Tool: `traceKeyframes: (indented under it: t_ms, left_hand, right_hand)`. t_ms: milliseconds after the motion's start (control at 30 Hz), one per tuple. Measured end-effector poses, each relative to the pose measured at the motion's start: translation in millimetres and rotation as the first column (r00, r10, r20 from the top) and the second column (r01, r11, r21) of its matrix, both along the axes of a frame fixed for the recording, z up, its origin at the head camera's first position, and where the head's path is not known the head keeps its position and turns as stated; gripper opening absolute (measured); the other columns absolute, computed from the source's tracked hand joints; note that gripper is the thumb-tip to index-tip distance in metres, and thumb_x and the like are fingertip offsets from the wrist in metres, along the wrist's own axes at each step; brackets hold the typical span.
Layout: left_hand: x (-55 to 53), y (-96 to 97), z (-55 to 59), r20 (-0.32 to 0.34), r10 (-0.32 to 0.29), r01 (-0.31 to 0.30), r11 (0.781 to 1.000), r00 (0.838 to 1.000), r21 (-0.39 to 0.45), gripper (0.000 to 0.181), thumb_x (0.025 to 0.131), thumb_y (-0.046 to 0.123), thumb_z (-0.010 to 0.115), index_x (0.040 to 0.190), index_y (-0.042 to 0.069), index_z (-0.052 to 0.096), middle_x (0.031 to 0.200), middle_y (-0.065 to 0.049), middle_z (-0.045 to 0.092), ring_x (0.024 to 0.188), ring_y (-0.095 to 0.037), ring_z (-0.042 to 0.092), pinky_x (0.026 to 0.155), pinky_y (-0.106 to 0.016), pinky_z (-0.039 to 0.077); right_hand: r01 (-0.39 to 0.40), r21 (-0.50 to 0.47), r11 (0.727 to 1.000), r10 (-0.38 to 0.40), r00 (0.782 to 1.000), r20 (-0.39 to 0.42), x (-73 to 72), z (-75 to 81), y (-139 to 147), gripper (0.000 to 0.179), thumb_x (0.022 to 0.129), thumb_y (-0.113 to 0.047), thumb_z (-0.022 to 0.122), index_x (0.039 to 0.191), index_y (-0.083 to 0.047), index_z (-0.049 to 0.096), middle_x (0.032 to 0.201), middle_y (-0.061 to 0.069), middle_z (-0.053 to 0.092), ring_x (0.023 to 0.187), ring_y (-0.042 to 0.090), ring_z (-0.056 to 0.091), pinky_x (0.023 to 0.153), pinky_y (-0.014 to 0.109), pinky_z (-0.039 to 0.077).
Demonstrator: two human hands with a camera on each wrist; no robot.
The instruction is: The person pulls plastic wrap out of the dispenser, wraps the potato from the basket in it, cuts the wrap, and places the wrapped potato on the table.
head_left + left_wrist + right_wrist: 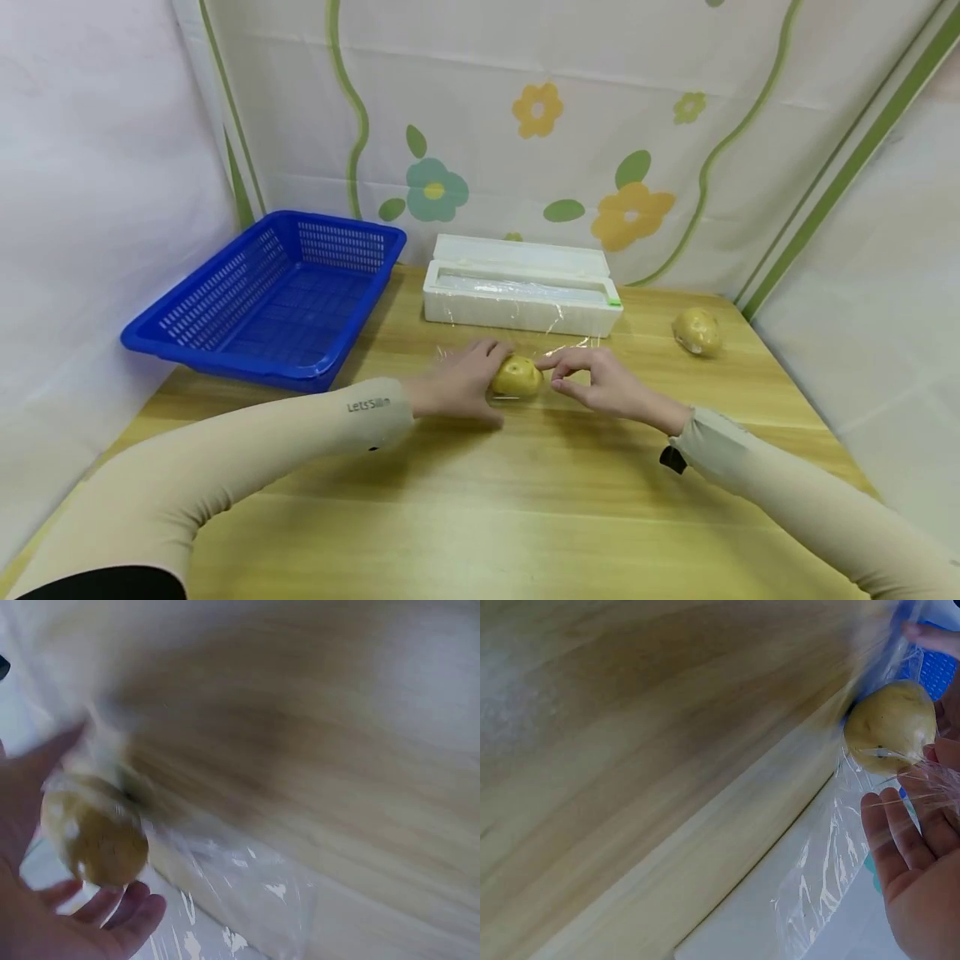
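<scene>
A yellow potato (517,377) rests on a sheet of cling film (255,885) at the middle of the table. My left hand (468,382) holds it from the left; in the left wrist view the thumb and curled fingers lie on either side of it. To the right of the potato, my right hand (600,383) pinches an edge of the film between thumb and forefinger. Film runs taut from that pinch in the right wrist view, where the other fingers (889,840) are loosely bent. Part of the potato's left side is hidden by the left hand in the head view.
Behind the hands stands a white box (517,312) with its lid up and a roll of film inside. A blue plastic basket (367,292) is at the back left. Another potato (697,331), shiny as if wrapped, lies at the right on the wooden table (487,517).
</scene>
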State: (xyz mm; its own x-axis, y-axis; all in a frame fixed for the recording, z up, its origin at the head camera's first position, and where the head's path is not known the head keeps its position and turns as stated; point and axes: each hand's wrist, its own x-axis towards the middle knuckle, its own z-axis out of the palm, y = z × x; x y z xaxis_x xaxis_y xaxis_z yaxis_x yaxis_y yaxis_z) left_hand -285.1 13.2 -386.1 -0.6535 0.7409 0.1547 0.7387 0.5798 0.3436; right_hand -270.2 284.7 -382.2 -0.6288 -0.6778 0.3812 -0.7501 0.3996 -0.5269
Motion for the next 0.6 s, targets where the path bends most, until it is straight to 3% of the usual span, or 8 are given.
traceKeyframes:
  t_ms: [167, 367, 467, 600]
  left_hand:
    - [-10.3, 4.1, 0.0, 0.015, -0.012, 0.011, 0.997, 1.000, 0.080, 0.070, 0.075, 0.025, 0.087, 0.133, 0.009, 0.051, 0.127, -0.008, 0.054, 0.107, -0.019, 0.053, 0.088, -0.035, 0.047]
    - [-25.7, -1.8, 4.3, 0.072, -0.097, 0.085, 0.985, 0.993, 0.147, 0.059, 0.081, 0.029, 0.083, 0.131, 0.007, 0.060, 0.127, -0.004, 0.062, 0.110, -0.018, 0.057, 0.092, -0.035, 0.045]
    - [-32.7, -3.5, 3.7, 0.085, -0.121, 0.108, 0.982, 0.989, 0.152, 0.054, 0.086, 0.030, 0.079, 0.131, 0.007, 0.062, 0.121, -0.001, 0.065, 0.102, -0.014, 0.058, 0.086, -0.031, 0.046]
    - [-40.7, -4.9, 4.1, 0.154, -0.126, 0.101, 0.982, 0.980, 0.160, 0.046, 0.092, 0.028, 0.072, 0.132, 0.008, 0.062, 0.107, 0.001, 0.065, 0.087, -0.014, 0.055, 0.074, -0.028, 0.045]
  right_hand:
    - [0.055, -0.031, 0.998, -0.050, 0.987, 0.150, -0.3, 2.5, 0.0, 0.009, 0.090, 0.002, 0.069, 0.083, -0.004, 0.070, 0.115, 0.010, 0.069, 0.104, 0.033, 0.064, 0.080, 0.040, 0.054]
    - [0.122, -0.023, 0.992, -0.111, 0.958, 0.265, 0.2, 3.7, 2.4, 0.006, 0.091, -0.002, 0.069, 0.086, -0.002, 0.073, 0.117, 0.010, 0.069, 0.104, 0.034, 0.063, 0.080, 0.039, 0.054]
    - [0.192, 0.009, 0.981, -0.187, 0.944, 0.272, -1.3, 4.0, 1.7, 0.007, 0.093, -0.007, 0.068, 0.091, -0.002, 0.074, 0.109, 0.008, 0.071, 0.099, 0.029, 0.065, 0.075, 0.036, 0.056]
    - [0.299, 0.074, 0.951, -0.308, 0.928, 0.212, -3.3, 6.9, -1.1, 0.017, 0.094, -0.013, 0.068, 0.103, 0.000, 0.073, 0.102, 0.008, 0.071, 0.093, 0.025, 0.065, 0.074, 0.035, 0.056]
